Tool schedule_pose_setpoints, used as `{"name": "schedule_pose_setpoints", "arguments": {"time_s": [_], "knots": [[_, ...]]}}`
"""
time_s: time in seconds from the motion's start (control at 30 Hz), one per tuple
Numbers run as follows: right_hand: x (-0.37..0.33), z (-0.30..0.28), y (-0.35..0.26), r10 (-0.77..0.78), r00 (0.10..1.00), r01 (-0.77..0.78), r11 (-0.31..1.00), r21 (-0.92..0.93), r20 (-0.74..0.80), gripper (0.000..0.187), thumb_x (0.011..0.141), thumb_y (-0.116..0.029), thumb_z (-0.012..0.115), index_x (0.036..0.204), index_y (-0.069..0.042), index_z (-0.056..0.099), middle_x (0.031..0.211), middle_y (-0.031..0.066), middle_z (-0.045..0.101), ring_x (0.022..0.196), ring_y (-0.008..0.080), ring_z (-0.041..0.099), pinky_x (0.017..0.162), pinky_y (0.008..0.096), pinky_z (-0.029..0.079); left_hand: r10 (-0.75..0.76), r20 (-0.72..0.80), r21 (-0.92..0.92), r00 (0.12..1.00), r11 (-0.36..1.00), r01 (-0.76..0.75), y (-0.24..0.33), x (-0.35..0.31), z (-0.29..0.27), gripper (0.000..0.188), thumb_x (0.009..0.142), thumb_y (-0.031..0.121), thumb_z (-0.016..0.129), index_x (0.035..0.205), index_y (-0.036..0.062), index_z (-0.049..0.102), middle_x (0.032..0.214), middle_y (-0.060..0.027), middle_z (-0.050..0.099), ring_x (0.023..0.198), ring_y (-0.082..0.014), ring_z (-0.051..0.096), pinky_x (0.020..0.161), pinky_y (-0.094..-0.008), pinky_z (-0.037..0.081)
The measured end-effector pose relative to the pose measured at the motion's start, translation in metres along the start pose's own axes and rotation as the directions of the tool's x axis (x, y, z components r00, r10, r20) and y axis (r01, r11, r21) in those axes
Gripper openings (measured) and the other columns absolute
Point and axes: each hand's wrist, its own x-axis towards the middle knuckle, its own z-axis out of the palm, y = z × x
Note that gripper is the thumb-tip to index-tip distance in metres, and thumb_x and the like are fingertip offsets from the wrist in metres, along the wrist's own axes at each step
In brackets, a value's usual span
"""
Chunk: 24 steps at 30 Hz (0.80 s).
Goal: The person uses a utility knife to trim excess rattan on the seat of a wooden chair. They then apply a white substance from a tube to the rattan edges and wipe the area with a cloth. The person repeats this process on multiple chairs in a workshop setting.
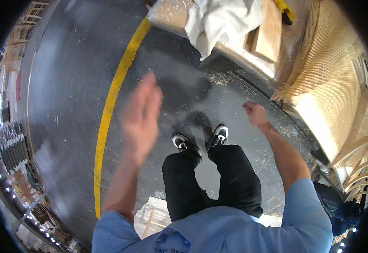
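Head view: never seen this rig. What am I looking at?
No machine: this picture is from a fisheye camera on a person's head, looking down, so straight edges bend. The bare left hand, blurred, and right hand show against the floor; I see nothing held, though the right one's curled fingers could hide something small. At upper right, a wrapped surface bears a white cloth and some wood, with a woven sheet beside them.

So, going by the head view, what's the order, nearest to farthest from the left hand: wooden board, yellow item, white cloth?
From the left hand:
1. White cloth, ahead and to the right.
2. Wooden board, right of the cloth.
3. Yellow item, at the board's upper right.
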Motion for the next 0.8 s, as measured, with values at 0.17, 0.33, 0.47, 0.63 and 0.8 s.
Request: {"name": "schedule_pose_setpoints", "arguments": {"time_s": [0.17,0.33,0.47,0.63,0.8], "knots": [[0.036,0.059,0.039,0.047,0.999,-0.048,0.999,-0.022,-0.021,0.019,0.093,-0.020,0.064,0.107,-0.013,0.076,0.100,0.0181,0.075,0.094,0.0391,0.072,0.085,0.0472,0.058,0.481,-0.320,0.001,0.816,0.861,-0.508,0.024,0.143,0.025,0.042,0.107,0.024,0.056,0.143,0.0012,0.057,0.137,-0.0133,0.065,0.122,-0.0209,0.063,0.107,-0.0322,0.047],[0.082,0.114,0.047,0.044,0.998,-0.043,0.998,-0.041,0.033,0.018,0.090,-0.021,0.065,0.100,-0.012,0.076,0.105,0.0174,0.074,0.097,0.0375,0.071,0.088,0.0461,0.057,0.570,-0.499,-0.239,0.653,0.634,-0.736,0.006,0.219,0.063,0.042,0.106,0.019,0.056,0.143,-0.0021,0.056,0.140,-0.0173,0.062,0.129,-0.0240,0.058,0.110,-0.0324,0.043],[0.124,0.117,0.092,0.044,0.983,-0.042,0.999,0.015,-0.178,0.022,0.088,-0.026,0.065,0.099,-0.011,0.076,0.103,0.0173,0.074,0.098,0.0376,0.070,0.087,0.0482,0.056,0.720,-0.231,-0.104,0.654,0.650,-0.752,0.023,0.213,0.079,0.049,0.110,0.031,0.047,0.150,0.0029,0.051,0.147,-0.0168,0.057,0.135,-0.0218,0.054,0.114,-0.0341,0.040],[0.191,0.161,0.110,-0.167,0.982,0.165,0.986,-0.026,-0.090,0.030,0.088,-0.033,0.063,0.102,-0.009,0.074,0.103,0.0194,0.073,0.098,0.0397,0.069,0.087,0.0518,0.054,0.720,-0.198,-0.063,0.665,0.667,-0.742,0.031,0.203,0.083,0.056,0.112,0.035,0.038,0.154,-0.0027,0.041,0.154,-0.0173,0.049,0.143,-0.0242,0.045,0.121,-0.0375,0.033],[0.265,0.226,0.092,-0.063,0.987,0.095,0.971,0.221,-0.148,0.047,0.084,-0.041,0.066,0.116,-0.007,0.074,0.114,0.0211,0.073,0.108,0.0405,0.068,0.094,0.0482,0.053,0.831,-0.239,0.087,0.502,0.534,-0.841,0.027,0.221,0.079,0.056,0.110,0.040,0.044,0.150,0.0013,0.051,0.143,-0.0170,0.060,0.135,-0.0242,0.055,0.115,-0.0354,0.039]]}}
